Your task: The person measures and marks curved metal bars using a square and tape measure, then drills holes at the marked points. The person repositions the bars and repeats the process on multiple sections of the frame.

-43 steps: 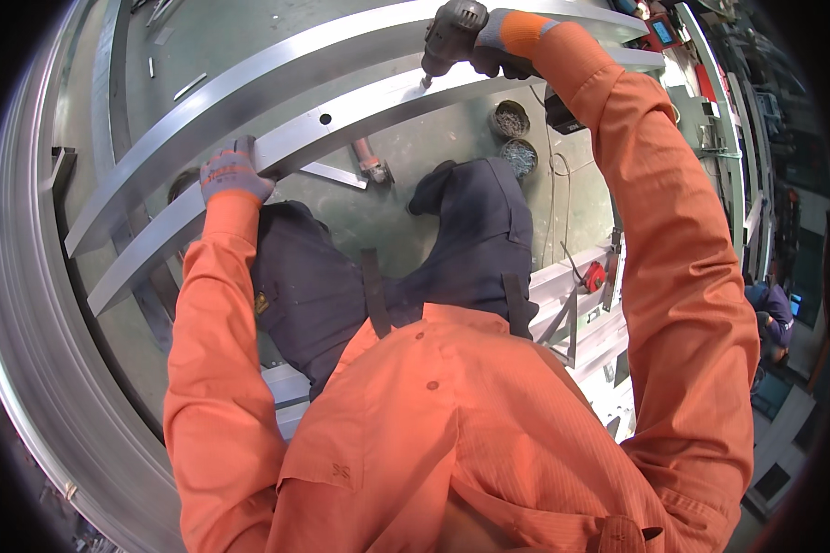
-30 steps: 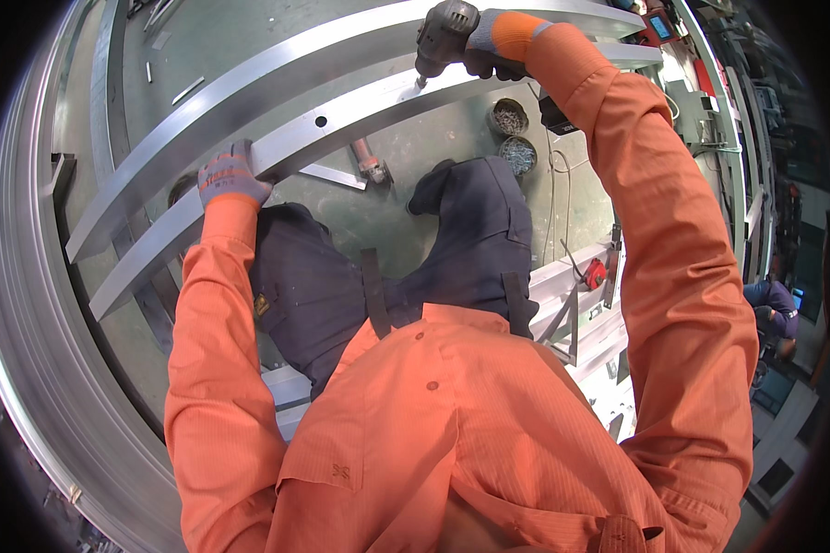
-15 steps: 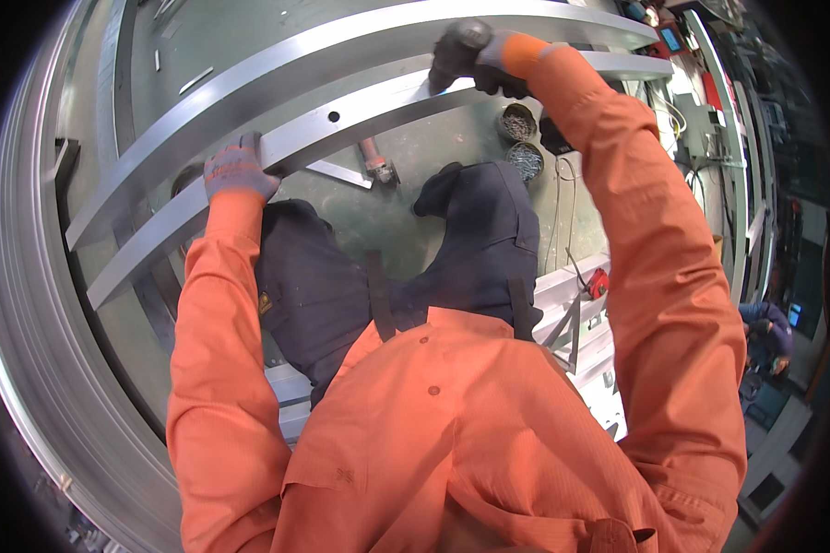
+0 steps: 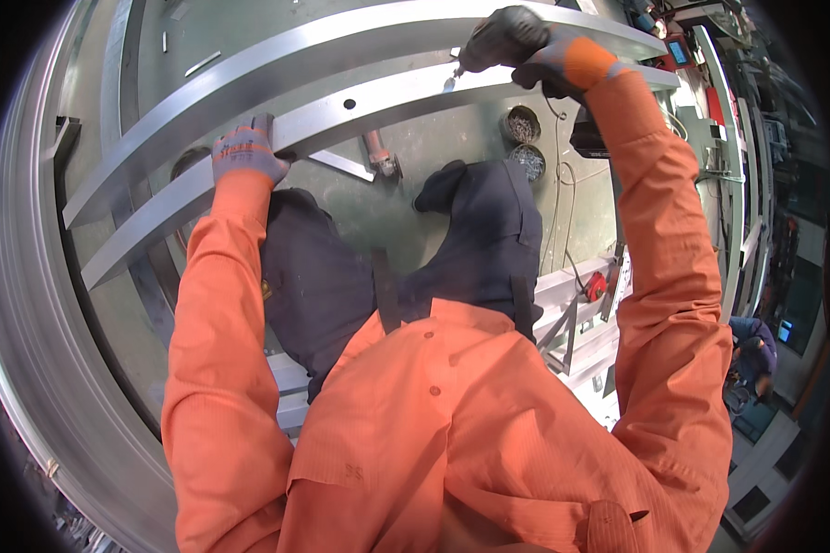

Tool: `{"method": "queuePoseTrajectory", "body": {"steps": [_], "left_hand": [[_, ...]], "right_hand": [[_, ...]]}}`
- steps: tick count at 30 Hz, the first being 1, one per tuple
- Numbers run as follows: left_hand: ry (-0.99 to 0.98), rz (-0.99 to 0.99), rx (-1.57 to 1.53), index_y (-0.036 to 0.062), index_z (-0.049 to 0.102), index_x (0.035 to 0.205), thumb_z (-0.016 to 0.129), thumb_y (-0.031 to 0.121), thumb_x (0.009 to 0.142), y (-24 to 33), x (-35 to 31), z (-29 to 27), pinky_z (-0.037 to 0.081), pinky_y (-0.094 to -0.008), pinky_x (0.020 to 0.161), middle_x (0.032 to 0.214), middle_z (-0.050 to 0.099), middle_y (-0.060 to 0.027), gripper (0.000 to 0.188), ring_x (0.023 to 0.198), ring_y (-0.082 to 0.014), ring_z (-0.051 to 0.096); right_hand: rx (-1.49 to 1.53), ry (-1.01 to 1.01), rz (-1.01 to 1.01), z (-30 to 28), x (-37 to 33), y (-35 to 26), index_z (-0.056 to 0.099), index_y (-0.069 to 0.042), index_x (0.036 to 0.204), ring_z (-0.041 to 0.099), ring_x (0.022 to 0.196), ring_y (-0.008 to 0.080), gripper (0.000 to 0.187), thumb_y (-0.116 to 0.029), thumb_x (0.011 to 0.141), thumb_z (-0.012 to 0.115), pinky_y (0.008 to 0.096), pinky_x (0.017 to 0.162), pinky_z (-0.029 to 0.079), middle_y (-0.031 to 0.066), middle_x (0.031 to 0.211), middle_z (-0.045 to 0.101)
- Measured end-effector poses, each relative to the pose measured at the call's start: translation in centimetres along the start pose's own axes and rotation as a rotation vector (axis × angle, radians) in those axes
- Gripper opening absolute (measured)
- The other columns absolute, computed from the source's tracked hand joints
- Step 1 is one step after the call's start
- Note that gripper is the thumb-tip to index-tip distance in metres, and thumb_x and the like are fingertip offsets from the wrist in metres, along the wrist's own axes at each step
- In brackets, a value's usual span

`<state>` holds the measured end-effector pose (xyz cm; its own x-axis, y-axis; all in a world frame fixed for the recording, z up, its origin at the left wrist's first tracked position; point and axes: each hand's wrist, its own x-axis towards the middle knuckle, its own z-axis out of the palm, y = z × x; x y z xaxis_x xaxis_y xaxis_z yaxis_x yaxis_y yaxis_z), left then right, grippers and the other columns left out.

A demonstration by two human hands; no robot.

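Note:
My right hand [image 4: 563, 66], in a grey and orange glove, grips a dark cordless drill [image 4: 503, 39] over the far right of the nearer aluminium beam [image 4: 392, 98]. The drill leans with its bit pointing down and left, close to a small bluish spot on the beam. Whether the bit touches the metal I cannot tell. A round dark hole shows in the beam left of there. Wrapped over the same beam further left, my left hand [image 4: 249, 155] has its gloved fingers closed on it. A second aluminium beam [image 4: 277, 57] runs parallel just beyond.
An angle grinder [image 4: 381, 157] and a flat metal strip [image 4: 341, 166] lie on the floor inside the beam. Two tins of screws [image 4: 520, 124] stand near my right knee, with a cable alongside. Long profiles [image 4: 28, 304] line the left. A co-worker [image 4: 754, 355] is far right.
The drill has moved right and tilted, so its bit and battery now show. My right hand went with it, to the right. My left hand keeps its place on the beam.

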<state>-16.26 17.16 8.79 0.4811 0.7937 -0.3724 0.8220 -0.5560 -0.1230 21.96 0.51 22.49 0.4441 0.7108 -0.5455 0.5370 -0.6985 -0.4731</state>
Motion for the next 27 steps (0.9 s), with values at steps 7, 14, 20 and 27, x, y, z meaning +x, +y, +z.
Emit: {"method": "queuePoseTrajectory", "body": {"steps": [7, 14, 20, 27], "left_hand": [[0.022, -0.003, -0.013, 0.0193, 0.054, 0.145, 0.083, 0.046, 0.08, -0.2, -0.6, 0.2, 0.045, -0.043, 0.111, 0.137, 0.067, -0.0086, 0.077, 0.13, -0.0283, 0.062], [0.016, -0.009, 0.0, 0.0198, 0.053, 0.147, 0.083, 0.047, 0.08, -0.2, -0.1, 0.9, 0.043, -0.0428, 0.114, 0.143, 0.063, -0.0086, 0.079, 0.135, -0.0279, 0.058], [0.074, 0.017, -0.011, 0.0196, 0.053, 0.149, 0.086, 0.049, 0.074, 0.5, -0.3, 0.5, 0.043, -0.0428, 0.115, 0.145, 0.061, -0.0067, 0.087, 0.136, -0.0288, 0.057], [0.08, 0.08, -0.063, 0.0166, 0.058, 0.142, 0.09, 0.054, 0.068, 0.0, 2.1, 0.6, 0.049, -0.0459, 0.109, 0.145, 0.062, -0.0109, 0.089, 0.134, -0.0315, 0.059]], "right_hand": [[0.545, 0.111, -0.061, 1.9, -8.5, 4.3, 0.068, -0.007, 0.126, 0.067, 0.072, 0.0155, 0.046, -0.011, 0.082, 0.08, 0.0297, 0.058, 0.054, 0.0051, 0.101, 0.073], [1.137, 0.124, -0.006, 11.8, -18.2, 6.4, 0.062, -0.004, 0.13, 0.069, 0.076, 0.0193, 0.041, -0.022, 0.094, 0.071, 0.0321, 0.065, 0.055, 0.0107, 0.109, 0.073], [1.484, 0.153, 0.086, 18.5, -20.9, 8.5, 0.06, -0.007, 0.126, 0.067, 0.076, 0.0164, 0.038, -0.025, 0.095, 0.072, 0.0312, 0.066, 0.057, 0.0099, 0.114, 0.073], [1.528, 0.201, 0.072, 20.7, -21.8, 10.3, 0.06, -0.006, 0.119, 0.069, 0.075, 0.0197, 0.035, -0.012, 0.089, 0.078, 0.0309, 0.069, 0.055, 0.011, 0.101, 0.073]]}}
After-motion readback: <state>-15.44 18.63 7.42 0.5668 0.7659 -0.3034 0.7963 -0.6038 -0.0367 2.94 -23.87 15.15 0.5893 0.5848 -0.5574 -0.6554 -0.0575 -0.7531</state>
